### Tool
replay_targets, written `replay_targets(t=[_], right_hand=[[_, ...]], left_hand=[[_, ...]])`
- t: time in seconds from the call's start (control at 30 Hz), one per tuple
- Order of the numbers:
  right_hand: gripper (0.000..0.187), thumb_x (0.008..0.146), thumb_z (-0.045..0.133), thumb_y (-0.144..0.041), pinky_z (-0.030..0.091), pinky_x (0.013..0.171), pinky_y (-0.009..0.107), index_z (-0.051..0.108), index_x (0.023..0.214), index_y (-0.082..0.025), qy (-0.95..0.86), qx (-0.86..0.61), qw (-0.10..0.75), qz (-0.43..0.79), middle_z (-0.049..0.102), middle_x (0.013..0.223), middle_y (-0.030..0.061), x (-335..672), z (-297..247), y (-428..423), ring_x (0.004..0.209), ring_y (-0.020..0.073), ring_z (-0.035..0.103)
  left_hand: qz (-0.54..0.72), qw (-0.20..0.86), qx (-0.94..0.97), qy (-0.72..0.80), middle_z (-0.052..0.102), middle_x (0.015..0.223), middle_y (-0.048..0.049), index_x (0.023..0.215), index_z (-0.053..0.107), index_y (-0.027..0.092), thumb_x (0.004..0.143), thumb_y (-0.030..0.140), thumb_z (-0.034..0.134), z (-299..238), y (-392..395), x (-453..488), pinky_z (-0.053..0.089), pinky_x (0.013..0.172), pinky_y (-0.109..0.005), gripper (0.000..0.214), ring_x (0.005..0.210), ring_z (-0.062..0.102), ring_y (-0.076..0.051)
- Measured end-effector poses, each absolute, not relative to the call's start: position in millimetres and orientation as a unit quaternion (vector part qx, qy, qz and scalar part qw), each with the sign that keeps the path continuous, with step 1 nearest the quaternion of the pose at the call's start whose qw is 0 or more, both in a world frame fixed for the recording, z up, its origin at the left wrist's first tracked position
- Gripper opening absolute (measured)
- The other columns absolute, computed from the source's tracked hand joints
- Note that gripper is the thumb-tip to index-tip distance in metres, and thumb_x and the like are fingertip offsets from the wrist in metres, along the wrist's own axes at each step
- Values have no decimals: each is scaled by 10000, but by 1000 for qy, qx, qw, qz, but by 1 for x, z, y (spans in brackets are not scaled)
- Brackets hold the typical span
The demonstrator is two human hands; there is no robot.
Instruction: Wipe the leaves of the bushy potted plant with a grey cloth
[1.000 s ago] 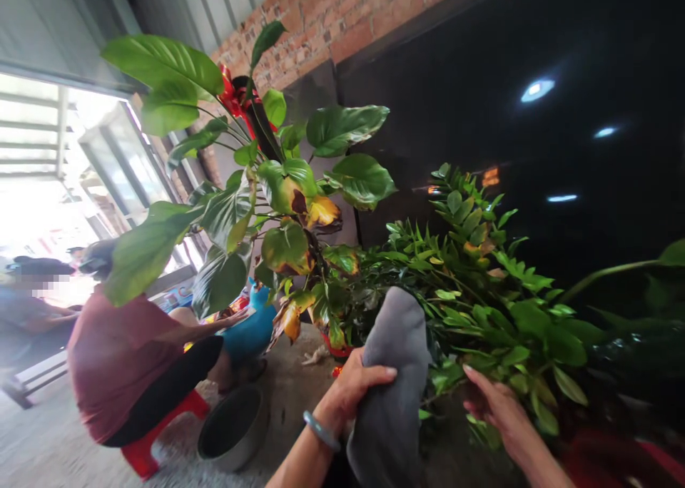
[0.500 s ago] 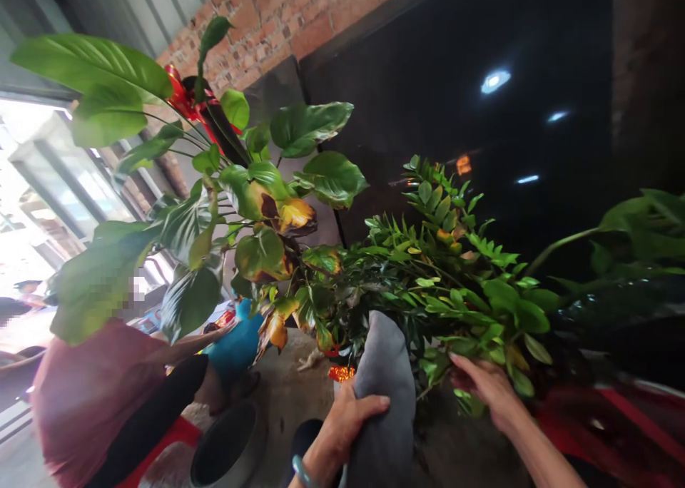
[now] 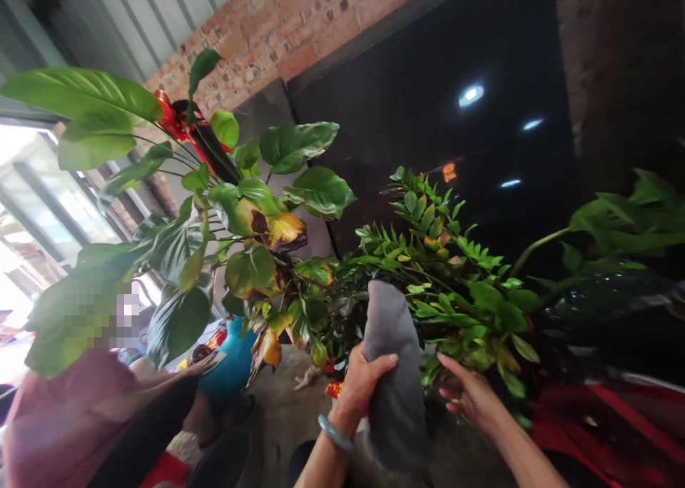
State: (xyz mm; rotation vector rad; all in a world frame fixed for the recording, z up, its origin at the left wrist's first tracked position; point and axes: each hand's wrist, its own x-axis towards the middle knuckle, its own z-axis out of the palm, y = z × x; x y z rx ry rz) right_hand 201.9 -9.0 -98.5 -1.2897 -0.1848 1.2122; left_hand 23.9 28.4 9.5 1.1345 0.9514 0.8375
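Note:
My left hand (image 3: 364, 377), a pale bangle at its wrist, grips a grey cloth (image 3: 393, 388) with the thumb pressed along its face. The cloth stands up from the grip and hangs down below it. Over on the right, my right hand (image 3: 465, 392) has its fingers apart and slightly bent, beside the low leaves of a bushy green plant (image 3: 439, 260); I see nothing held in it. To the left rises a broad-leaved plant (image 3: 246, 267), several of its leaves yellow and brown at the edges.
A person in a pink top (image 3: 58, 409) sits at the left near a blue object (image 3: 230, 363). A dark bucket (image 3: 225, 459) stands on the floor. Behind the plants is a glossy black panel (image 3: 385, 110). Something red (image 3: 599, 431) lies at the lower right.
My left hand and the grey cloth have moved up a little. My right hand has shifted slightly left, its fingers now clearer of the leaves. The view has turned slightly.

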Motion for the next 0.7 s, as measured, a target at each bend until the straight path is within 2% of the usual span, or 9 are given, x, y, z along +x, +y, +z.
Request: replay_targets(t=[0.1,0.2,0.37,0.47,0.6,0.7], right_hand=[[346,486,878,-352,501,424,247,582,615,-226,-69,-519,670,527,618,495,-23,199,-91,-10,490,173,640],[337,467,879,-303,512,434,248,573,588,-229,-62,-493,691,525,607,470,-37,200,-87,-11,457,154,613],[335,478,881,-275,471,385,235,584,624,-220,-56,-489,699,519,612,500,-43,203,-87,-10,446,162,623],[340,470,879,-255,497,407,263,593,650,-218,-49,-486,703,516,604,502,-43,200,-89,-7,453,186,642],[334,471,878,-259,524,448,288,580,614,-212,-46,-481,707,516,601,487,-26,199,-90,-7,462,195,648],[343,471,882,-267,519,441,296,585,636,-214,-51,-472,714,514,599,492,-34,202,-89,-10,445,189,630]], left_hand=[[267,674,529,441,699,628,-32,703,740,126,368,345,891,-17,18,9,464,580,-281,427,574,591,-170],[223,691,541,424,714,670,-61,735,760,98,382,361,902,-11,15,-7,466,577,-282,463,578,606,-176],[374,670,515,382,718,673,-55,807,743,110,411,397,918,33,45,7,499,605,-306,519,594,630,-195],[405,654,498,401,710,657,-46,760,726,126,408,383,907,21,53,25,497,624,-314,472,597,620,-192],[252,686,536,422,702,646,-42,742,756,113,387,327,902,-17,30,16,473,619,-296,439,595,603,-179],[197,721,534,395,726,690,-58,811,774,104,424,368,900,-11,19,-6,485,635,-293,485,614,627,-184]])
